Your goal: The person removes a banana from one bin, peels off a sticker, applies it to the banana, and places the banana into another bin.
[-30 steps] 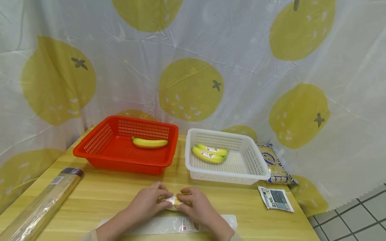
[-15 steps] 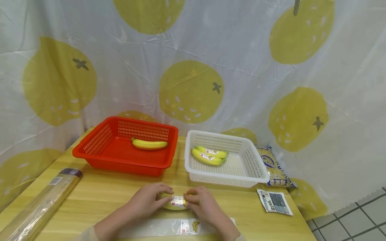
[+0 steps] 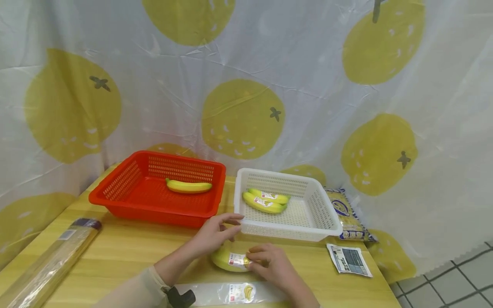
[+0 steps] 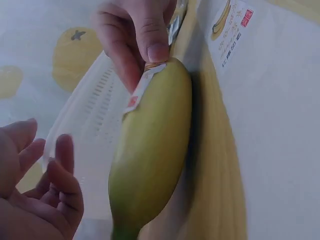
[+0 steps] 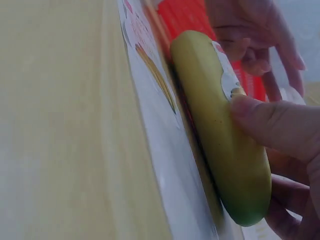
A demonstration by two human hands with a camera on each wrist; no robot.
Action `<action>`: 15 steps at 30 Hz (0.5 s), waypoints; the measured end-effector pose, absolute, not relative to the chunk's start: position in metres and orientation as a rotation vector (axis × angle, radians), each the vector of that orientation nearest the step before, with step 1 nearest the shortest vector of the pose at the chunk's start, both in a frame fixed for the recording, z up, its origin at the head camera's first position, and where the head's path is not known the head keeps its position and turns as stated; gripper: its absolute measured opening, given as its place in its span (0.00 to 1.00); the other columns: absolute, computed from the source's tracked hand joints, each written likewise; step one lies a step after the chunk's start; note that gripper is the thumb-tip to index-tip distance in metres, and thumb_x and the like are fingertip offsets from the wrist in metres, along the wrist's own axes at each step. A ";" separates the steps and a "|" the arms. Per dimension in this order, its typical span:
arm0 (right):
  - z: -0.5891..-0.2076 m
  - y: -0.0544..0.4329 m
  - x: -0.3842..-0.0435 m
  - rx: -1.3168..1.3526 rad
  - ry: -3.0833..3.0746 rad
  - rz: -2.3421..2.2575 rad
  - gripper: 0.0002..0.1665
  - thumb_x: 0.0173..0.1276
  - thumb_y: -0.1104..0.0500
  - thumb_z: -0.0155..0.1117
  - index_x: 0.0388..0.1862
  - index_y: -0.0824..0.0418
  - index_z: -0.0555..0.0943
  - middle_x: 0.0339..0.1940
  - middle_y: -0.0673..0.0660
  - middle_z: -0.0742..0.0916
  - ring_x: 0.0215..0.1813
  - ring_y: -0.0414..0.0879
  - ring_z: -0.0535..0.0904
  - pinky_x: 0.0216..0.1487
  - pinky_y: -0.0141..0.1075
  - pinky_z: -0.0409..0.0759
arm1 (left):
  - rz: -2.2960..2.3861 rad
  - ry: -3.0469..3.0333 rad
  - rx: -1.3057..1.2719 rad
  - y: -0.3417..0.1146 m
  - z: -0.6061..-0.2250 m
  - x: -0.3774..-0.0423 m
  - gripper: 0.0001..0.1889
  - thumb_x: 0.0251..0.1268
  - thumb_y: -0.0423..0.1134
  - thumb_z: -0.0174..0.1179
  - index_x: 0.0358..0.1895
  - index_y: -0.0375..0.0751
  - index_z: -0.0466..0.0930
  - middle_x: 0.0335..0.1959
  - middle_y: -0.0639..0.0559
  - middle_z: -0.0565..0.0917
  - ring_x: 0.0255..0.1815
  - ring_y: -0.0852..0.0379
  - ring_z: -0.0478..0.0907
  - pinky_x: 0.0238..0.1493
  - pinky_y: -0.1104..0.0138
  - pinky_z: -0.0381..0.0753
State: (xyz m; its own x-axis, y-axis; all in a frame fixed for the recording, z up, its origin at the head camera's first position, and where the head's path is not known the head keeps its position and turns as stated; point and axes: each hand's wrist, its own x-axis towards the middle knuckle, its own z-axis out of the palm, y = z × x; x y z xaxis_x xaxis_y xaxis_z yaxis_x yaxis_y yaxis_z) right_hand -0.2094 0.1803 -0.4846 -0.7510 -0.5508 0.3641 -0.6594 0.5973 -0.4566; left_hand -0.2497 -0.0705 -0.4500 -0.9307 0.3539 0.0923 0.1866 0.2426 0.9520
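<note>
A yellow banana (image 3: 222,259) lies on the wooden table between my hands, with a white printed sticker (image 3: 238,260) across its middle. My right hand (image 3: 271,263) holds the banana at its right end; in the right wrist view the thumb (image 5: 255,112) lies at the sticker's edge and the other fingers are behind the fruit. My left hand (image 3: 215,233) is off the banana, above and behind it near the white basket, fingers loosely bent with nothing in them. A whitish strip (image 3: 208,294) bearing another banana sticker (image 3: 242,293) lies in front, partly hidden by my right forearm.
A red basket (image 3: 154,216) at the back left contains one banana (image 3: 188,187). The white basket (image 3: 285,231) holds two stickered bananas (image 3: 265,203). A long clear-wrapped roll (image 3: 50,261) lies left. A small packet (image 3: 349,260) and a yellow bag (image 3: 346,214) lie right.
My left hand has let go of the banana and moved up and right toward the white basket. My right hand stays on the banana, whose sticker is more exposed.
</note>
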 end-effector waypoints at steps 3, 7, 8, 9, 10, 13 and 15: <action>-0.488 0.189 -0.209 1.032 -2.594 0.875 0.20 0.60 0.53 0.80 0.51 0.53 0.90 0.53 0.50 0.90 0.55 0.48 0.85 0.57 0.44 0.83 | 1.930 2.295 0.382 -0.065 -0.457 -0.255 0.15 0.73 0.46 0.65 0.58 0.51 0.86 0.39 0.40 0.86 0.32 0.47 0.82 0.25 0.68 0.76; -0.490 0.196 -0.208 1.040 -2.559 0.876 0.24 0.54 0.55 0.83 0.52 0.55 0.90 0.53 0.51 0.90 0.55 0.48 0.85 0.56 0.44 0.83 | 2.085 2.256 0.247 -0.060 -0.468 -0.260 0.12 0.70 0.43 0.68 0.53 0.50 0.89 0.31 0.38 0.84 0.31 0.42 0.79 0.23 0.71 0.70; -0.490 0.197 -0.208 1.040 -2.561 0.873 0.24 0.54 0.56 0.83 0.52 0.55 0.89 0.53 0.51 0.90 0.55 0.48 0.84 0.57 0.44 0.83 | 2.110 2.258 0.236 -0.058 -0.471 -0.260 0.11 0.69 0.43 0.68 0.52 0.49 0.90 0.31 0.38 0.85 0.31 0.43 0.79 0.22 0.72 0.70; -0.490 0.198 -0.208 1.039 -2.568 0.873 0.24 0.54 0.55 0.83 0.52 0.55 0.89 0.53 0.51 0.90 0.55 0.48 0.84 0.57 0.44 0.83 | 2.129 2.268 0.232 -0.058 -0.473 -0.261 0.11 0.69 0.42 0.69 0.51 0.49 0.90 0.31 0.37 0.85 0.31 0.43 0.79 0.22 0.72 0.70; -0.489 0.200 -0.208 1.032 -2.582 0.876 0.24 0.55 0.55 0.82 0.53 0.54 0.89 0.53 0.51 0.90 0.55 0.48 0.84 0.57 0.44 0.83 | 2.147 2.275 0.232 -0.056 -0.476 -0.262 0.11 0.68 0.41 0.69 0.51 0.48 0.90 0.31 0.37 0.85 0.30 0.45 0.80 0.22 0.72 0.70; -0.487 0.204 -0.208 1.010 -2.628 0.880 0.23 0.58 0.52 0.80 0.54 0.53 0.89 0.55 0.50 0.89 0.57 0.47 0.84 0.59 0.44 0.82 | 2.217 2.269 0.275 -0.053 -0.482 -0.264 0.11 0.68 0.39 0.70 0.50 0.45 0.91 0.34 0.33 0.85 0.29 0.52 0.81 0.25 0.72 0.74; -0.483 0.209 -0.208 0.990 -2.662 0.945 0.24 0.59 0.50 0.78 0.55 0.52 0.88 0.56 0.49 0.89 0.58 0.46 0.84 0.60 0.44 0.82 | 2.259 2.259 0.297 -0.049 -0.485 -0.265 0.11 0.67 0.38 0.70 0.50 0.43 0.91 0.36 0.32 0.85 0.27 0.56 0.81 0.26 0.72 0.75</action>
State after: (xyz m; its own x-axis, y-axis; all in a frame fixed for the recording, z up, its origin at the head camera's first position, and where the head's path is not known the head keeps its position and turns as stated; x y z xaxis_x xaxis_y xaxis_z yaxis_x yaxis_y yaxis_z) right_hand -0.2080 0.2094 -0.4829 -0.7714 -0.5384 0.3391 -0.6317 0.5841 -0.5097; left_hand -0.2645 -0.0495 -0.4851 -0.9807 0.0831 0.1772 0.1771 -0.0077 0.9842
